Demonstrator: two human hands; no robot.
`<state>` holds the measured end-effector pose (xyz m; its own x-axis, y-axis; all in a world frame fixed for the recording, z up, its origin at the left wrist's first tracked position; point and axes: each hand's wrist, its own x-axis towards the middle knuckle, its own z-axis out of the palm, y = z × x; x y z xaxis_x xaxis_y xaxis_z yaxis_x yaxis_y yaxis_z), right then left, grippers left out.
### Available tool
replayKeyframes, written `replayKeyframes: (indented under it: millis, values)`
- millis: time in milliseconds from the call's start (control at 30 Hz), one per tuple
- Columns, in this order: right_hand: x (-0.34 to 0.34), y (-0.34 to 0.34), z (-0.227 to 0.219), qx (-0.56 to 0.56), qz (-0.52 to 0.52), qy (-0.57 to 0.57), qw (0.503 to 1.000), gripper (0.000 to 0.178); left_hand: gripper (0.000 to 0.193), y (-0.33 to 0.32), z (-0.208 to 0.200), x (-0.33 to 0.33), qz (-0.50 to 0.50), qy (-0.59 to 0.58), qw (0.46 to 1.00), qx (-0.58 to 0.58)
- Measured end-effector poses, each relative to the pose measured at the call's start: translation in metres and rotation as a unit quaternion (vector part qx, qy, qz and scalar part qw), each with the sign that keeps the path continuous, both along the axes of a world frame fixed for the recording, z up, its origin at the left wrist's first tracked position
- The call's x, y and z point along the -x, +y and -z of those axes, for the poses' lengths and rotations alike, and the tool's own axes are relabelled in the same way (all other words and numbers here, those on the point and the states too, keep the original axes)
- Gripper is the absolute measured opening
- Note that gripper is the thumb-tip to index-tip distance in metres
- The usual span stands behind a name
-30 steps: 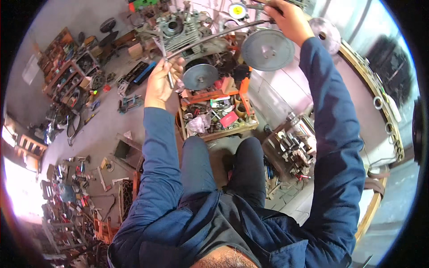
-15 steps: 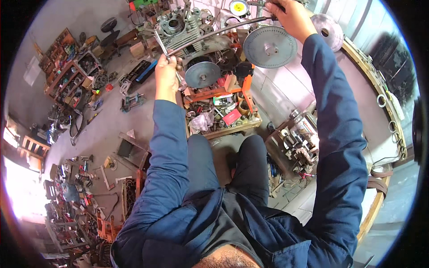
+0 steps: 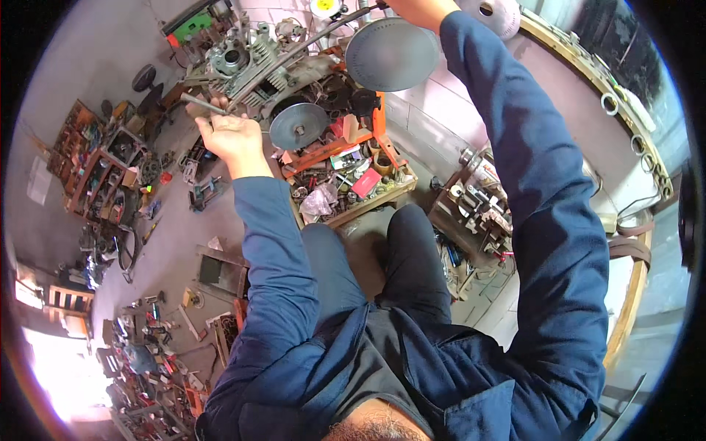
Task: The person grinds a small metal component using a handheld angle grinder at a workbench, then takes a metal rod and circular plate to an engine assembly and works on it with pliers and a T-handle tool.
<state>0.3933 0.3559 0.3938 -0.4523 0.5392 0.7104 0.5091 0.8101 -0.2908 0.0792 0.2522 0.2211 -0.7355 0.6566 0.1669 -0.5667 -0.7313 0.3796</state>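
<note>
A long dark metal bar (image 3: pixel 294 55) runs slantwise from my left hand (image 3: pixel 234 140) up to my right hand (image 3: pixel 421 7) at the upper edge. At its lower end a shorter, lighter rod (image 3: pixel 204 104) sticks out to the left across my left fingers. My left palm is turned up, its thumb apart from the rod, its fingers curled behind the bar's end. The fingers of my right hand are mostly cut off by the picture's edge, at the bar's dark far end. Behind the bar stands a finned metal engine part (image 3: pixel 263 72).
A large grey disc (image 3: pixel 392 53) and a smaller disc (image 3: pixel 300 121) sit beyond the bar. A wooden tray (image 3: pixel 371 202) of small parts lies before my knees, beside an orange metal frame (image 3: pixel 380 128). Clutter covers the left floor; a small machine (image 3: pixel 482 187) stands right.
The view has swung, so the bench things sit further left. My left hand has turned from a closed grip to a more open palm. My right hand has slid partly out of view.
</note>
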Motion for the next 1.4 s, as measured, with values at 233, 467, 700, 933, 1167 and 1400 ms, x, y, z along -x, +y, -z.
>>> replayKeyframes:
  millis: [233,467,700,933,1167,1400]
  values:
    - [0.001,0.000,-0.003,-0.036,-0.017,0.016,0.999,0.022,0.033,0.029,0.023,0.033,-0.021,0.028,0.991,-0.127]
    - [-0.003,0.000,0.001,-0.008,-0.030,0.008,0.999,0.019,0.071,-0.030,-0.022,-0.023,0.075,-0.039,0.981,0.176]
    - [0.003,0.007,0.001,-0.039,-0.051,0.030,0.997,0.019,0.074,-0.004,0.033,0.052,0.257,-0.050,0.917,-0.302]
    - [0.003,-0.001,-0.001,-0.008,-0.040,0.001,0.999,0.020,0.042,-0.023,-0.014,0.041,0.136,0.304,0.938,-0.094]
    - [0.002,0.002,-0.001,-0.024,-0.061,0.027,0.997,0.019,0.030,0.010,-0.016,0.055,0.081,0.410,0.841,0.343]
    - [-0.003,0.003,0.003,-0.023,-0.046,0.012,0.999,0.019,0.051,0.007,-0.025,0.028,0.033,0.167,0.978,0.117]
